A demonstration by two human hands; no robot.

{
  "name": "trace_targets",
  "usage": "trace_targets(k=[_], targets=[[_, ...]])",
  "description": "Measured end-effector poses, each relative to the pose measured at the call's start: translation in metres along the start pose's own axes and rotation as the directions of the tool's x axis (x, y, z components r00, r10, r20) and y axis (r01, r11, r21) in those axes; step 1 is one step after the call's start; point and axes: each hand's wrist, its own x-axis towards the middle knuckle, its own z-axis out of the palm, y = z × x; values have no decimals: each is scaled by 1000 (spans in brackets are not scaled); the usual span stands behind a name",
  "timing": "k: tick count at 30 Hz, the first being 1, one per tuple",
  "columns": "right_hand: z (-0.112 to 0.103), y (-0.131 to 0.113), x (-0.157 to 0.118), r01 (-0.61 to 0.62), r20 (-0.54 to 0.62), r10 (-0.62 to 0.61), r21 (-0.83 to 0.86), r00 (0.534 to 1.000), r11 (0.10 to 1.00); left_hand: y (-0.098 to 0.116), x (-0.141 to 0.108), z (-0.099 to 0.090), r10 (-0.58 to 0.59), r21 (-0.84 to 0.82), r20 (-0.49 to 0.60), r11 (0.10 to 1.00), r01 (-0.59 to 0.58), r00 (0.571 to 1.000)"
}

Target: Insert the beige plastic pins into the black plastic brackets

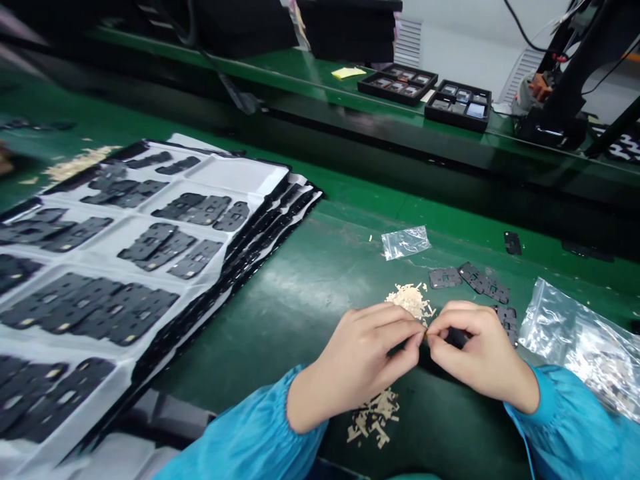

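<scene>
My left hand and my right hand meet fingertip to fingertip over the green work mat, both closed in a pinch. A tiny amber speck shows where the fingertips meet, too small to name. Just behind them lies a pile of small pale beige strips. A second pile of such pieces sits below my left wrist. Beyond my right hand, flat black cut-out plates rest on the mat, and another black plate is partly hidden by that hand.
At left, a stack of white compartment trays holds several black plates. A small clear bag lies behind the strips. A larger clear bag is at right. Black boxes stand on the raised shelf at the back.
</scene>
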Motion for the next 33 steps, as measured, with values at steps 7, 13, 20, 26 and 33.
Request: trace_targets(k=[7, 13, 20, 26, 33], targets=[[-1, 4, 4, -125, -8, 127, 98, 992, 987, -12, -4, 1, -94, 318, -140, 938, 135, 986], [-1, 10, 6, -384, 106, 370, 308, 923, 870, -1, -10, 5, 167, 349, -161, 932, -102, 973], [-4, 0, 4, -341, 136, 313, 335, 940, 878, 1, -7, 14, 124, 219, -225, 973, -74, 966], [-17, -1, 4, -135, 14, 134, 58, 991, 989, 4, -3, 7, -99, -184, -173, 981, 66, 980], [-20, -6, 7, 8, 128, -8, 2, 992, 1000, 5, 0, 0, -142, -341, 37, 929, 146, 989]])
